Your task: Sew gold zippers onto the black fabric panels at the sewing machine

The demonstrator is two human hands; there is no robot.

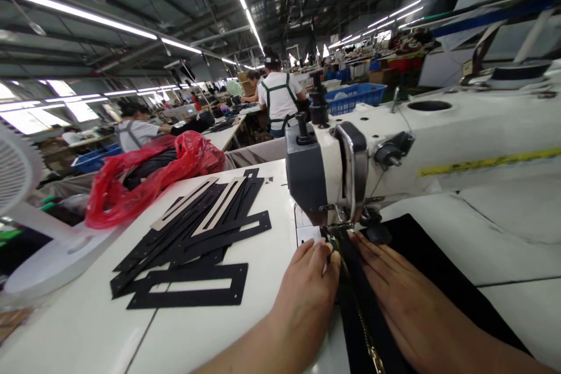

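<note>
A black zipper (360,314) with gold teeth runs from the sewing machine's needle area toward me. Its gold slider (376,359) lies near the bottom edge of the view. My left hand (309,289) is closed, its bent fingers pinching the left edge of the zipper tape just in front of the presser foot. Flat on the right side of the zipper, my right hand (401,289) has its fingers stretched toward the needle. Black fabric (438,263) spreads out under and beyond that hand. The sewing machine (326,181) stands directly over the fingertips, and its needle is hard to make out.
Black slotted strips (197,273) lie piled on the white table (272,327) to the left, some pale side up. Behind them sit a red plastic bag (160,172) and a white fan (20,187). Other people work farther back, near a blue crate (357,99).
</note>
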